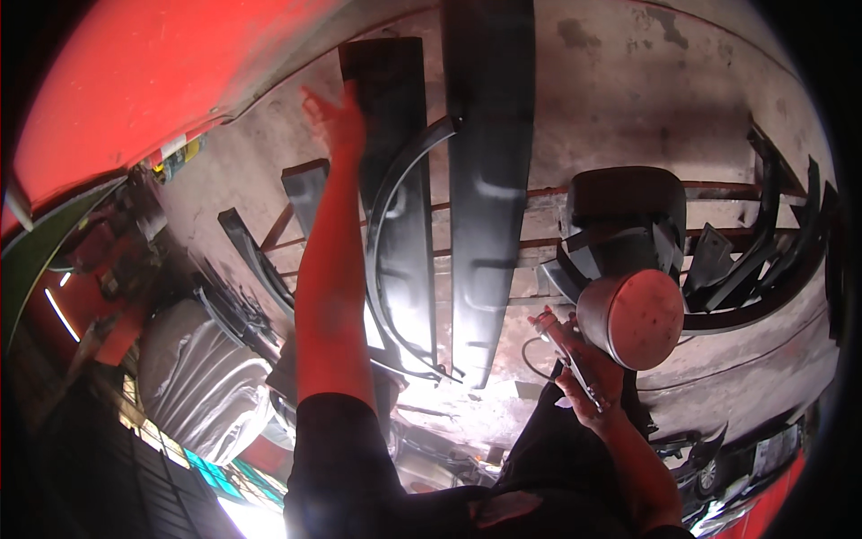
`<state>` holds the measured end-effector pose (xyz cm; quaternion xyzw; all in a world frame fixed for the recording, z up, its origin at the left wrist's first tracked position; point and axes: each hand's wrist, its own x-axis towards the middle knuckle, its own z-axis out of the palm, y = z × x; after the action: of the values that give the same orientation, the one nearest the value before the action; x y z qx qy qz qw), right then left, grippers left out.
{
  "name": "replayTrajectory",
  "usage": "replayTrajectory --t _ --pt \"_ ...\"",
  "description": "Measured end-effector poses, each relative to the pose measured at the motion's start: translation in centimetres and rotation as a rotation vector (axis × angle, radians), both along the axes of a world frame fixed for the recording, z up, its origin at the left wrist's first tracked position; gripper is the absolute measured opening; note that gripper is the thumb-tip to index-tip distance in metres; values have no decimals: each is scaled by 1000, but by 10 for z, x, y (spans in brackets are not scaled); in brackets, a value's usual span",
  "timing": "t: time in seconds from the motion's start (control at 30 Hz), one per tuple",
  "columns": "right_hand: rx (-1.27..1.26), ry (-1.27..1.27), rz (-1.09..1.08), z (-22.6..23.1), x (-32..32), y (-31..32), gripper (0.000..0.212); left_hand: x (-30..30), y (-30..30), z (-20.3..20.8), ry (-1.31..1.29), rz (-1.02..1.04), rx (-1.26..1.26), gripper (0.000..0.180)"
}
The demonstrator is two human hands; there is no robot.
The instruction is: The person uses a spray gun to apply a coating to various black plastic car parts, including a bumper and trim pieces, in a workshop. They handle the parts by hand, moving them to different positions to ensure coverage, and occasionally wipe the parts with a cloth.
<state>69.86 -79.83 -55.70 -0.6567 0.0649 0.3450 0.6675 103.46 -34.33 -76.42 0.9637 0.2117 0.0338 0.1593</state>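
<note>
My right hand (pixel 600 395) is closed round a spray gun (pixel 575 359) at the lower right of the middle. The gun's round cup (pixel 642 319) faces up, its lid tinted reddish. My left arm is stretched far forward, and my left hand (pixel 337 126) is raised with its fingers apart, slightly blurred, holding nothing I can see. It overlaps the left edge of a long black panel (pixel 386 72); whether it touches cannot be told. A second, longer black panel (pixel 489 117) lies to the right. Between them curves a thin black arch-shaped trim (pixel 382 193).
A black rounded part (pixel 626 198) sits beyond the cup, with several curved black trims (pixel 768 305) on the right. Metal rails run beneath the parts. At the upper left is a large red surface (pixel 162 63). Grey sheeting (pixel 202 382) covers something bulky at left.
</note>
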Motion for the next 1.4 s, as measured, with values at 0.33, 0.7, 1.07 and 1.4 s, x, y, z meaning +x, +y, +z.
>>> replayTrajectory --t 0.33,0.7,1.07,1.4 --pt "-49 -24 -79 -1 -4 9 54 0 -57 21 156 -265 212 105" --pt "-120 -264 -424 -28 123 123 34 -9 -54 28 49 -422 125 57" --pt "42 -256 -586 -52 198 176 33 -34 -70 62 310 -787 199 57" --pt "-112 -407 -523 -84 185 189 30 -33 -67 45 282 -968 218 75"
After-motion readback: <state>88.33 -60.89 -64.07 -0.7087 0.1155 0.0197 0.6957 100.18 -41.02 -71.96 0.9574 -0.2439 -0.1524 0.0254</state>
